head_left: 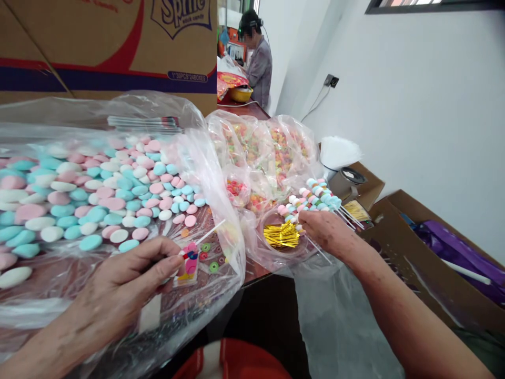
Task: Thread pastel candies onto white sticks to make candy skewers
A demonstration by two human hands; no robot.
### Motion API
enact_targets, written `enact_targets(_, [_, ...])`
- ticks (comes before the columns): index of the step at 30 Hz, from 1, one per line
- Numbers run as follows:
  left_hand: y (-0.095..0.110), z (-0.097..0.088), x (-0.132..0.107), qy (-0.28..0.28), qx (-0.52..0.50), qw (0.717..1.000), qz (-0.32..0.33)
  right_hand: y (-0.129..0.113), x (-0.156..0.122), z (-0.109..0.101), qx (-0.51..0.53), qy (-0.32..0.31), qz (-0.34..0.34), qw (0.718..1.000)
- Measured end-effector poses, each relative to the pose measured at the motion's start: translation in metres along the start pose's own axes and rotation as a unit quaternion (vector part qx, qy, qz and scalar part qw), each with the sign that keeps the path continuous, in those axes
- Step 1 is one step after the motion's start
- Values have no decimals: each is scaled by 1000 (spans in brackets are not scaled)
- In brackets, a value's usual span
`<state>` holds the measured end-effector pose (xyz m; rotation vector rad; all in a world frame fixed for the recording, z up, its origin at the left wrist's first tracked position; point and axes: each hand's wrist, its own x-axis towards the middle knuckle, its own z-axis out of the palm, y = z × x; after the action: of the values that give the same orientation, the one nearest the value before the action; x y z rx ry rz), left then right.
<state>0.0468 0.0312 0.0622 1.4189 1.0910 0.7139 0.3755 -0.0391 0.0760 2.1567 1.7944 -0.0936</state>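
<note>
My left hand [126,279] is closed in a pinch on a small wrapped candy stick [188,263] with a pink and colourful sweet in a clear sleeve; its white stick points up to the right. It hovers over an open plastic bag of pink, blue and white marshmallows [98,195]. My right hand [323,229] reaches out to the right, fingers curled beside a pile of finished marshmallow skewers [315,199], with a thin white stick under it. Just left of that hand lies a bunch of gold twist ties [281,235] in a clear bowl.
Bags of ring-shaped coloured candy [272,152] stand behind the bowl. A large cardboard carton [118,47] rises at the back left. Open cardboard boxes [414,247] with purple plastic sit at the right. Another person [258,58] works at a far table.
</note>
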Motion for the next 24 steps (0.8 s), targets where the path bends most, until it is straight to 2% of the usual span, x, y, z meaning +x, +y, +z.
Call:
enact_targets(2, [-3,-3,1,-19,9,1000,9,9,-3,-4,5,-4,-28,1000])
enact_targets(4, [-4,-5,0,-14,5,1000,11,20,-9,-8,5,4,-41,999])
enact_targets(6, [-2,-6,-3,7,-13,1000,-13,30,-18,-13,5,48,-24,999])
enact_targets(8, [1,-5,-7,18,-44,998,-50,32,-27,-19,37,131,7,991])
enact_targets(10, [6,0,-11,1,-93,992,-79,22,-33,-23,137,245,28,959])
enact_targets(12, [9,11,-14,-35,-149,985,-80,-4,-33,-21,293,341,21,893])
enact_targets(13, [11,17,-14,-55,-175,981,-70,-22,-30,-17,373,359,6,856])
enact_targets(14, [12,24,-14,-76,-194,976,-57,-42,-27,-13,442,365,-19,819])
enact_targets(15, [13,31,-13,-100,-213,971,-46,-63,-24,-8,504,342,-44,792])
enact_targets(17, [13,42,-10,-113,-235,965,-38,-99,-19,0,574,307,-107,752])
enact_targets(20, [10,46,-7,-101,-241,964,-42,-130,-15,5,602,253,-183,735])
enact_targets(24, [3,40,-7,-89,-242,965,-35,-134,-14,0,625,186,-192,733])
